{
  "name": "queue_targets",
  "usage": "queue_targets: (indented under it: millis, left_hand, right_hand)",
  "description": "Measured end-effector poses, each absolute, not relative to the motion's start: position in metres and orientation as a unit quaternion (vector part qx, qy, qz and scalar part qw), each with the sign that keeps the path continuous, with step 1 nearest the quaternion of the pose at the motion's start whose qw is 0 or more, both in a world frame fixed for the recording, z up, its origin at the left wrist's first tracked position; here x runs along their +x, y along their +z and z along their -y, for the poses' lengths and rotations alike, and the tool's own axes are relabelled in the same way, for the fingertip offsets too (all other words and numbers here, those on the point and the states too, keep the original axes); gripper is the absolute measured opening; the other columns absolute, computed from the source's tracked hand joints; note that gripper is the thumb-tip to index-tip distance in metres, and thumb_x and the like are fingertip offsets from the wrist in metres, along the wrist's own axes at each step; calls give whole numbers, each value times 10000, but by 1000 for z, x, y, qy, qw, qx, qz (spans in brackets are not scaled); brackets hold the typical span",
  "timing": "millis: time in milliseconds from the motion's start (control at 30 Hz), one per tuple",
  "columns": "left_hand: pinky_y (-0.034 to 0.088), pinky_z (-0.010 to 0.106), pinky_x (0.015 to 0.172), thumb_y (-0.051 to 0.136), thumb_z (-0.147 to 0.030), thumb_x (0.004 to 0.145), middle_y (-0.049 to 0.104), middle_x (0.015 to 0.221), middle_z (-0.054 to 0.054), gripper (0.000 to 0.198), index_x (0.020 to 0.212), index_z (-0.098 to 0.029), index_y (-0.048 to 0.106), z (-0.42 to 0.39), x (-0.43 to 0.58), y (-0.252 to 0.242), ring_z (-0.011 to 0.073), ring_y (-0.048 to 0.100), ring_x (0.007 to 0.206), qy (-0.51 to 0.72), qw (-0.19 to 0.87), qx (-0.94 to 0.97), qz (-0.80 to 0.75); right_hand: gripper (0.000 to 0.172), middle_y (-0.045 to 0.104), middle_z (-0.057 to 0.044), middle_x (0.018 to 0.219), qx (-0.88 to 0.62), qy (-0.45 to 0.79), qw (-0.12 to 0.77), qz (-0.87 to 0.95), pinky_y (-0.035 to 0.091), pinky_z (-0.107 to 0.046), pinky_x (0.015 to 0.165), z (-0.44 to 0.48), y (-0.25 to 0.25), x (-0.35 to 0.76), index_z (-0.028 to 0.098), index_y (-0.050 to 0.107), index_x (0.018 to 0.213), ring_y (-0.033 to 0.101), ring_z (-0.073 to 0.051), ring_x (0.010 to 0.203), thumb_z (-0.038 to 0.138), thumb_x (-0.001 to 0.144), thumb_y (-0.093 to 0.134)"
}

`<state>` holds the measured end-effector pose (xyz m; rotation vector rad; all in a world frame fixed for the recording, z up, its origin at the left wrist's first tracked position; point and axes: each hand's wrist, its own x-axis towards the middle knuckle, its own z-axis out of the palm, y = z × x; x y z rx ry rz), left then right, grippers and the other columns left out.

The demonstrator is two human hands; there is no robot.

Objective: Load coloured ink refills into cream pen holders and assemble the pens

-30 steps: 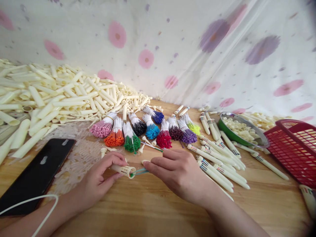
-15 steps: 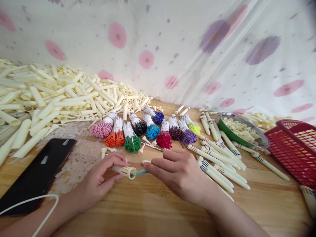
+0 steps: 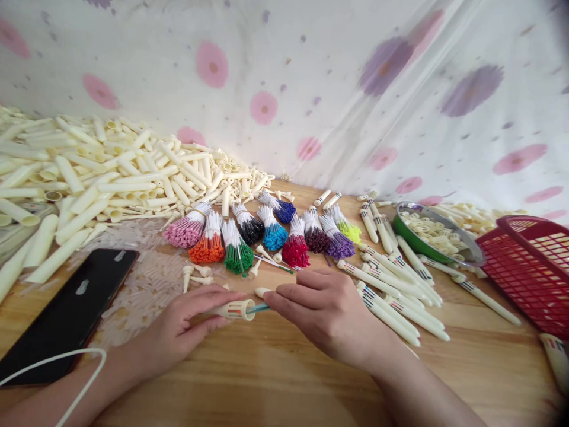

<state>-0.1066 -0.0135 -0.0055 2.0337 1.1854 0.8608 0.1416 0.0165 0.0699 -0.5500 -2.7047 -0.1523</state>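
My left hand (image 3: pixel 195 320) is closed around a short cream pen barrel (image 3: pixel 237 309), its open end facing right. Slots run round that end, and orange shows in them. Fingers of my right hand (image 3: pixel 317 311) pinch a thin light-blue tool (image 3: pixel 258 308), which looks like tweezers; its end reaches into the barrel's opening, so the tip is hidden. A cream pointed end (image 3: pixel 261 292) sticks out by my right fingertips; whether I hold it is unclear. Behind my hands lie bundles of white refills with coloured ends, among them green (image 3: pixel 238 255), orange (image 3: pixel 206 248) and red (image 3: pixel 296 249).
Left, cream tubes (image 3: pixel 128 172) are heaped behind clear small tubes (image 3: pixel 142 279) and a black phone (image 3: pixel 71 314); a white cable (image 3: pixel 100 356) crosses my left forearm. Right lie multicolour pens (image 3: pixel 395 290), a green bowl (image 3: pixel 415 240) of cream parts and a red basket (image 3: pixel 524 267).
The barrel in my left hand has moved slightly right, further over the blue tool. Orange now shows in its slots, and the green bit earlier seen at its mouth is out of sight.
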Motion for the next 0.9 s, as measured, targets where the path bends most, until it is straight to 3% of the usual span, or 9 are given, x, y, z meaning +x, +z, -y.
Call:
queue_targets:
  millis: [200, 500, 900]
  left_hand:
    - [508, 303, 840, 563, -203, 811, 694, 1109, -5, 431, 1203, -381, 564, 13, -107, -4, 210, 626, 1009, 306, 328, 786, -424]
    - [503, 317, 869, 536, -222, 844, 661, 1173, 14, 410, 1230, -360, 545, 15, -108, -6, 213, 599, 1072, 277, 351, 783, -433]
    - [519, 287, 856, 586, -275, 799, 701, 1088, 29, 301, 1088, -285, 667, 16, -103, -5, 208, 644, 999, 334, 366, 728, -473]
  right_hand:
    - [255, 625, -41, 677, -201, -54, 191, 959, 315, -269, 508, -14, 71, 140, 120, 653, 923, 452, -127, 570, 166, 945, 404]
    - [216, 643, -54, 713, -188, -93, 199, 957, 321, -286, 498, -7, 74, 139, 83, 638, 957, 452, -134, 584, 123, 925, 428]
    - [220, 656, -51, 759, -215, -106, 186, 953, 327, -282, 517, -11, 78, 145, 105, 638, 980, 494, -136, 621, 153, 931, 428]
